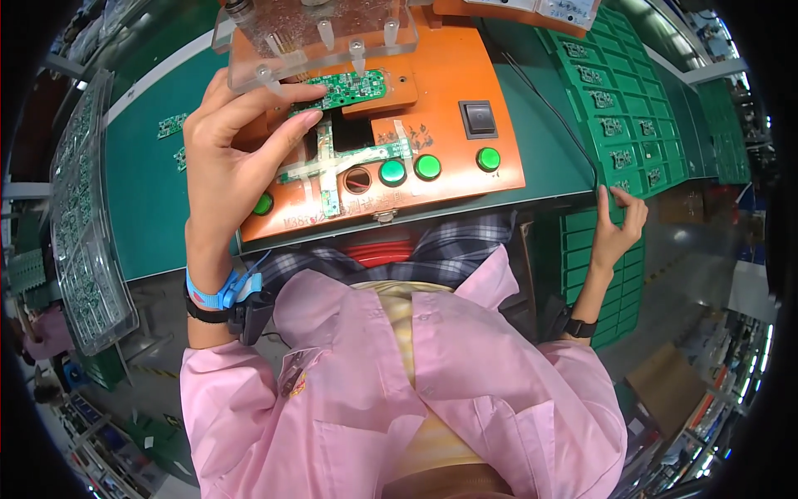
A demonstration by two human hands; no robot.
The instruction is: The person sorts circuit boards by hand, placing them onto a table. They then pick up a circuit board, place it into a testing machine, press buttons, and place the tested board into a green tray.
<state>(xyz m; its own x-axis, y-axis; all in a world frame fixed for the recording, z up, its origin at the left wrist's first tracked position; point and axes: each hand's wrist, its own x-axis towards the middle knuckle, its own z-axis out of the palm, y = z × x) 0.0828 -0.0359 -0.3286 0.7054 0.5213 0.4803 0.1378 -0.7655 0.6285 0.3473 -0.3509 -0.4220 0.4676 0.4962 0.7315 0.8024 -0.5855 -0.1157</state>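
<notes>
Head view: green circuit board [347, 88] sits in the upper centre of the frame, seated on the raised block of an orange test fixture [453, 91]. Left hand [229, 158] rests at the board's left end; its fingers [293, 125] are spread wide and touch the board's edge, not closed around it. A clear acrylic press plate [249, 33] with pins stands just above the board. 4 green round buttons [428, 166] and 1 black rocker switch [478, 118] show on the fixture face. Fixture stands on a green desk [145, 191]. Right hand [619, 224], at the right of the frame, grips the edge of a green compartment tray [619, 100] holding small boards. A clear tray [79, 233] of boards lies at far left.
</notes>
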